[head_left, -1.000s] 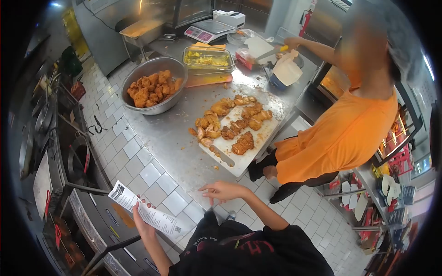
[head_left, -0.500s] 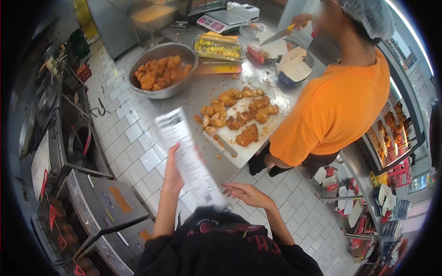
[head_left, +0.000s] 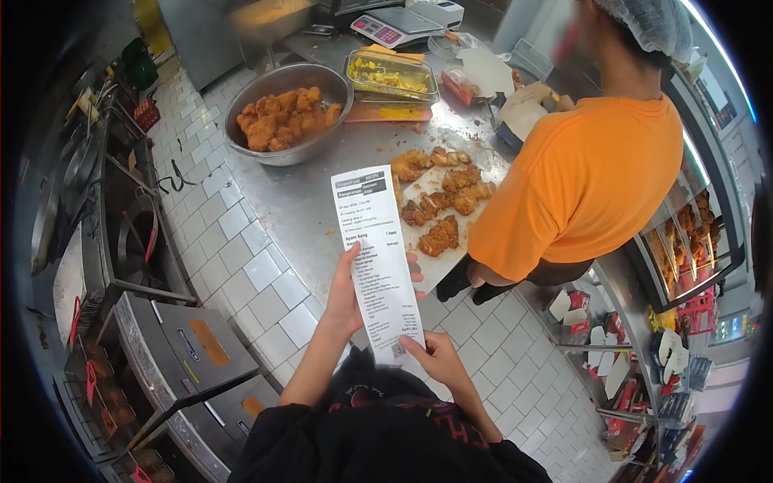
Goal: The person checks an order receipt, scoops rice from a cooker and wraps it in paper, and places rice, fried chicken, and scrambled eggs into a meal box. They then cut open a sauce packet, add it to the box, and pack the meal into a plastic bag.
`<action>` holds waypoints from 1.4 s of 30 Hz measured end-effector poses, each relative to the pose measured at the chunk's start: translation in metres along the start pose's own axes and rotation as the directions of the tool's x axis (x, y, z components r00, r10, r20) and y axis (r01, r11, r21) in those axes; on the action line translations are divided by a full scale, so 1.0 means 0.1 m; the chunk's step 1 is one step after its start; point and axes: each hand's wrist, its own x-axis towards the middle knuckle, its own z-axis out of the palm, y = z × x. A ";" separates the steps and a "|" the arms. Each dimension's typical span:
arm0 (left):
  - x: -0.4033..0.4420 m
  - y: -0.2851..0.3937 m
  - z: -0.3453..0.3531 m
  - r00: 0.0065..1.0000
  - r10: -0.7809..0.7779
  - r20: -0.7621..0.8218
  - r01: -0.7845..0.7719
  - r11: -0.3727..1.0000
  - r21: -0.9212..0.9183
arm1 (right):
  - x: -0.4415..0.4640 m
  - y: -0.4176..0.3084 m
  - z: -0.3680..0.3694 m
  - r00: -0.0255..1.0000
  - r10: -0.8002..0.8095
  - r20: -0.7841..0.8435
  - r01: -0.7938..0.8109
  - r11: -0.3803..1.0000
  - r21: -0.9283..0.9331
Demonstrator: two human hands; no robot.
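A long printed receipt [head_left: 378,258] is held upright in front of me, its text facing me. My left hand [head_left: 346,290] grips it by the left edge, with fingers behind the paper. At its lower right corner, my right hand [head_left: 435,356] pinches the paper. Behind the receipt lies a white cutting board [head_left: 435,272] with pieces of fried chicken [head_left: 440,235], some cut up. The receipt covers part of the board.
A metal bowl [head_left: 290,153] of fried chicken, a glass dish [head_left: 392,76] of yellow food and a scale [head_left: 398,26] stand on the steel table [head_left: 266,189]. A co-worker in an orange shirt [head_left: 584,177] stands at the right, beside an open box [head_left: 523,113].
The receipt has moved from the lower left to the centre and turned upright. My right hand has closed on its lower corner. The co-worker's raised hand has come down by the box.
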 end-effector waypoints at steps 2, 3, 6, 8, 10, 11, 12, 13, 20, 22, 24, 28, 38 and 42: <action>0.01 -0.02 -0.09 0.998 -0.011 -0.056 0.008 0.999 -0.045 | 0.05 0.04 0.05 1.000 0.003 -0.005 -0.003 0.999 0.036; 0.01 -0.01 -0.10 0.998 -0.012 -0.063 0.008 0.999 -0.051 | 0.06 0.04 0.06 1.000 0.012 -0.001 -0.012 0.999 0.036; 0.04 0.07 -0.12 0.999 -0.007 -0.053 0.000 0.990 -0.143 | 0.09 0.03 0.14 0.999 0.039 0.016 -0.041 0.994 0.100; 0.09 0.13 -0.14 1.000 0.019 -0.017 -0.021 0.991 -0.134 | 0.09 -0.04 0.13 0.995 0.074 0.073 -0.077 0.996 0.049; 0.10 0.19 -0.07 0.999 0.035 -0.018 -0.037 0.988 -0.151 | 0.07 -0.15 0.16 0.986 0.131 0.101 -0.141 0.986 0.095; 0.11 0.21 -0.07 0.999 0.044 0.028 -0.039 0.987 -0.155 | 0.06 -0.15 0.16 0.990 0.091 0.105 -0.097 0.994 0.057; 0.12 0.22 -0.06 0.996 0.052 0.077 -0.039 0.986 -0.160 | 0.05 -0.14 0.15 0.993 0.049 0.107 -0.051 0.999 0.018; 0.12 0.24 -0.04 0.996 0.043 0.075 -0.030 0.985 -0.167 | 0.04 -0.13 0.13 0.993 0.050 0.109 -0.052 0.999 0.016; 0.26 0.24 0.13 0.998 -0.052 0.039 0.055 0.995 -0.088 | -0.16 0.30 -0.13 0.991 -0.035 0.131 0.038 0.999 -0.024; 0.30 0.18 0.16 0.995 -0.083 0.058 0.088 0.992 -0.092 | -0.31 0.68 -0.26 0.997 0.060 0.049 -0.063 0.997 0.055; 0.37 0.07 0.23 0.985 -0.123 0.123 0.139 0.982 -0.131 | -0.54 1.48 -0.43 0.943 0.310 -0.123 -0.292 0.946 0.143; 0.43 -0.21 0.44 0.927 -0.178 0.331 0.241 0.957 -0.163 | -1.98 4.05 -0.62 0.828 0.471 -0.305 -0.560 0.655 -0.508; 0.42 -1.96 0.81 0.898 -0.402 0.178 0.286 0.842 0.458 | -3.79 4.95 -0.70 0.480 0.800 -0.361 -0.842 0.535 0.067; 0.37 -2.69 1.02 0.896 -0.385 0.220 0.134 0.707 0.694 | -3.61 5.20 -1.35 0.562 0.714 -0.418 -0.750 0.653 0.106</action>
